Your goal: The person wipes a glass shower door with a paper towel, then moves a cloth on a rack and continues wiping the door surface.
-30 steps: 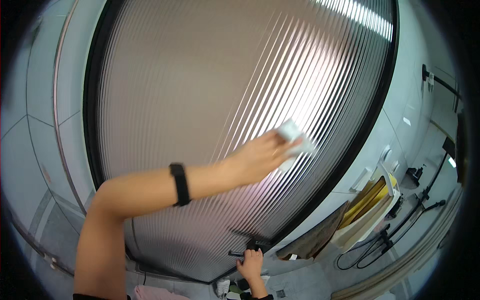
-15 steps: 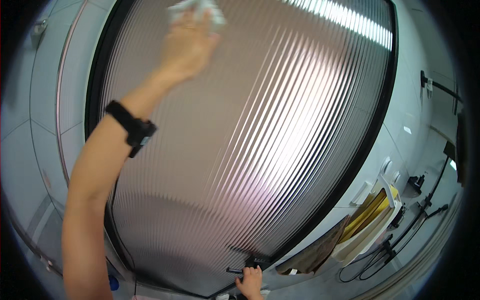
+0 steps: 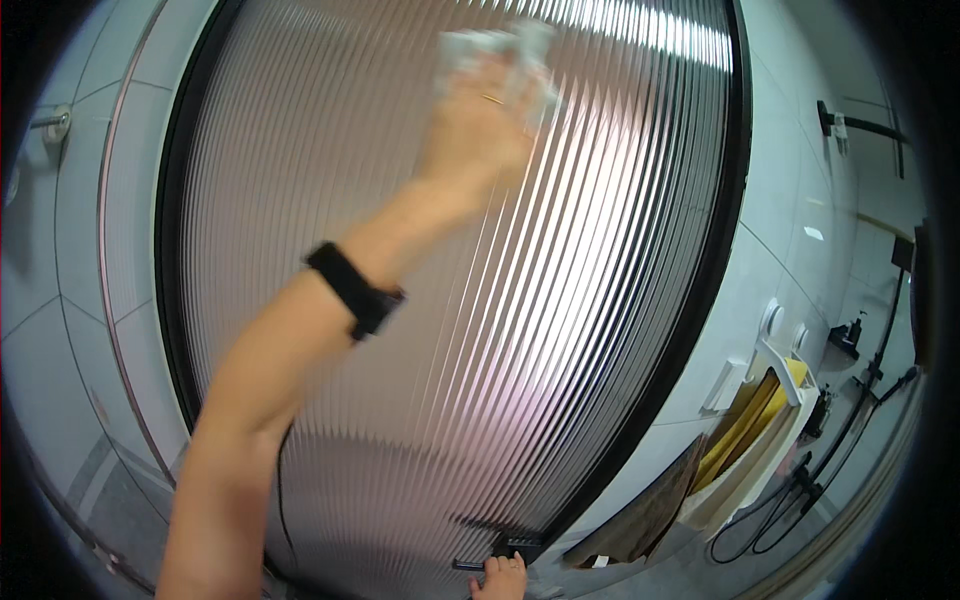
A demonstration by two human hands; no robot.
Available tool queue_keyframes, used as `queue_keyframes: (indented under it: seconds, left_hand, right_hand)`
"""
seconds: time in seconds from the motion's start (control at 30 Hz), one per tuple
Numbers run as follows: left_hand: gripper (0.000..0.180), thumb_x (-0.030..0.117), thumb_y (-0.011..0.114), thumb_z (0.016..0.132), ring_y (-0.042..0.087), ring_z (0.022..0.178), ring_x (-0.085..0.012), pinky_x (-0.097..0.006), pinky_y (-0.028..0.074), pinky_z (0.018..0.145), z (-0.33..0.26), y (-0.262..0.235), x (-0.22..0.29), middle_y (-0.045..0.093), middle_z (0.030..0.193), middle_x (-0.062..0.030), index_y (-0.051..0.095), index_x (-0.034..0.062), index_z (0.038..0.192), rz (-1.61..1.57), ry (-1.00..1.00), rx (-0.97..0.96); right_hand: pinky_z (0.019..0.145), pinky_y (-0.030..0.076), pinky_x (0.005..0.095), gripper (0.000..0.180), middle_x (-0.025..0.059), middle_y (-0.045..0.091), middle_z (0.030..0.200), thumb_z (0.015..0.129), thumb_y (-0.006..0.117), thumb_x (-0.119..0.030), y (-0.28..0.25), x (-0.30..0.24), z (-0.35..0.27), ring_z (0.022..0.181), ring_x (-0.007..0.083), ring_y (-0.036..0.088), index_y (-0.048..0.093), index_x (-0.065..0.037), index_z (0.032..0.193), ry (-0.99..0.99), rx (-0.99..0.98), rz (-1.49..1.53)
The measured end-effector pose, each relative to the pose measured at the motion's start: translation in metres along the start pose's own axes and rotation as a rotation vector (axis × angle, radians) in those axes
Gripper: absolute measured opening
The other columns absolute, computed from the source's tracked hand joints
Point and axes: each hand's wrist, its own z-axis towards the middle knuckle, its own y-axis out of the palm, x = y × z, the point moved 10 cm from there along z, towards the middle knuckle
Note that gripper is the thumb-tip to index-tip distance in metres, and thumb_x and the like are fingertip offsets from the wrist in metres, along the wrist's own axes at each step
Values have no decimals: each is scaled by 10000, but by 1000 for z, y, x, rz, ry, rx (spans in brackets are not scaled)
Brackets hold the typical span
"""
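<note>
Large ribbed glass door (image 3: 560,330) in a black frame (image 3: 722,240), filling most of the view, set among pale grey wall tiles (image 3: 60,300); left forearm raised across the glass, black wristband (image 3: 355,288) on the wrist; left hand (image 3: 480,120) high on the panel near its top, fingers closed around a crumpled white cloth (image 3: 495,45) pressed flat against the ribs; at the bottom edge, right hand (image 3: 500,578) curled shut on the door's dark handle (image 3: 505,545); to the lower right, a white holder (image 3: 775,400) with something yellow in it, a brown towel (image 3: 640,520) hanging beside it, and black hoses (image 3: 800,490) trailing below; possible trouble, judged from the stretch of the arm: cloth slipping out of the fingers with the reach so far overhead, or the door shifting under the push should the grip on the handle loosen; hard to make out: cloth and fingertips smeared by motion blur, right hand cut off at the picture's edge so only knuckles show, whatever lies behind the frosted ribs, the small fittings on the far right wall too small and bent by the lens to name
</note>
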Motion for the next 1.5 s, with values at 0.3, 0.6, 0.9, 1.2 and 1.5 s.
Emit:
queue_keyframes:
  seconds: [0.3, 0.6, 0.9, 1.2, 1.5]
  left_hand:
    - [348, 160, 405, 784, 333, 1141, -282, -392, 157, 1004, -41, 39, 158, 362, 1227, -152, 482, 79, 1114, -231, 356, -178]
    - [395, 214, 338, 817, 319, 1139, -326, -409, 274, 925, 42, -15, -65, 356, 1223, -182, 391, 24, 1159, 234, -86, -54]
    - [496, 355, 241, 846, 249, 1193, -312, -406, 191, 969, 12, -39, -216, 243, 1298, -189, 282, 93, 1266, 492, -502, -32]
    - [342, 272, 318, 820, 404, 1067, -241, -358, 307, 873, 92, 27, 51, 460, 1139, -93, 431, 105, 1096, 186, 69, -181]
    - [406, 235, 322, 816, 258, 1202, -239, -370, 151, 989, 59, 80, 176, 298, 1297, -100, 417, 84, 1181, 40, 235, -178]
  right_hand:
    - [942, 219, 435, 329, 179, 460, 847, 644, 569, -215, 3, 3, 9, 891, 334, 428, 458, 23, 843, -4, 2, -25]
    - [951, 216, 422, 334, 171, 474, 844, 644, 574, -228, 10, 11, 10, 898, 312, 440, 462, 16, 843, 33, -82, -41]
    - [944, 229, 427, 313, 169, 471, 811, 635, 576, -219, 5, 7, 5, 866, 321, 448, 461, 8, 819, 69, 25, -43]
    - [937, 236, 434, 278, 163, 470, 772, 628, 573, -192, -7, 1, -11, 827, 322, 456, 469, 8, 792, 90, 11, -8]
    - [940, 235, 428, 298, 171, 475, 814, 639, 573, -188, -3, -1, -5, 865, 323, 448, 479, 16, 835, 48, -9, -18]
